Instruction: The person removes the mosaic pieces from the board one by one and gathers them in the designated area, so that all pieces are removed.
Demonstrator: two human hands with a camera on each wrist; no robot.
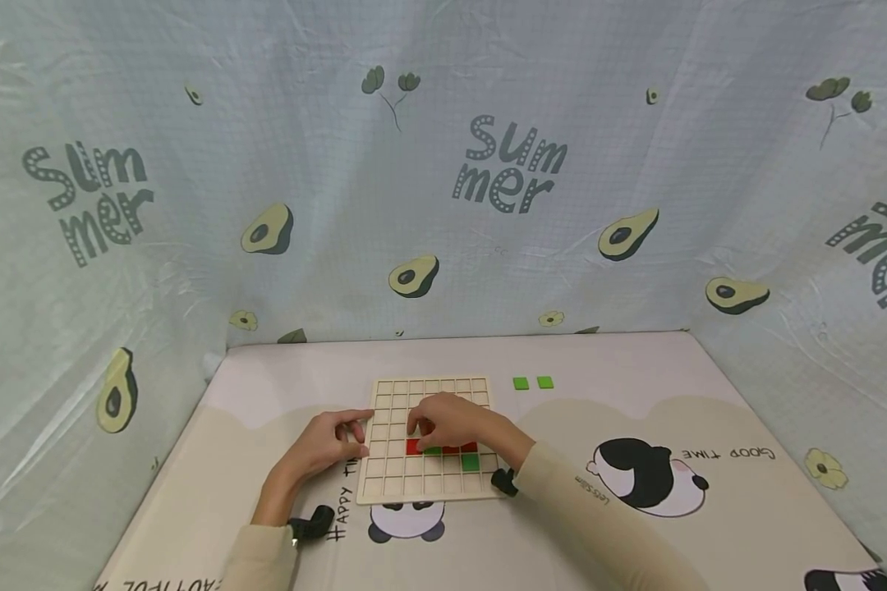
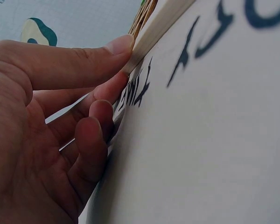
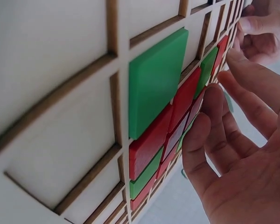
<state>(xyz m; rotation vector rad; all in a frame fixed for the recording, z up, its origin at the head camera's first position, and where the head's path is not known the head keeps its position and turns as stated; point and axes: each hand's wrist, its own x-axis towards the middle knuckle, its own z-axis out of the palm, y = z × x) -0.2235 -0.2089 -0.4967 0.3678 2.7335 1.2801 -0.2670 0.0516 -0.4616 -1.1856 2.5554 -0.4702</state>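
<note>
A pale wooden grid board (image 1: 392, 488) lies on the table, its cells partly filled with red and green tiles. My left hand (image 1: 324, 443) is at the board's left edge, thumb and index fingertips touching the rim at separate spots, as the left wrist view also shows. Over the board's middle, my right hand (image 1: 451, 420) has its thumb and fingertips close to a red tile (image 3: 219, 55) at the row's left end. Beside that lies a green tile (image 3: 205, 71), then another red tile (image 3: 185, 95). A larger-looking green tile (image 3: 157, 84) is nearest the right wrist camera. My right hand hides several cells in the head view.
Two loose green tiles, one (image 1: 521, 383) left of the other (image 1: 545, 382), lie behind the board's right corner. A printed cloth with pandas covers the table (image 1: 710, 410). A curtain (image 1: 325, 205) with avocados and lettering hangs around its back and sides.
</note>
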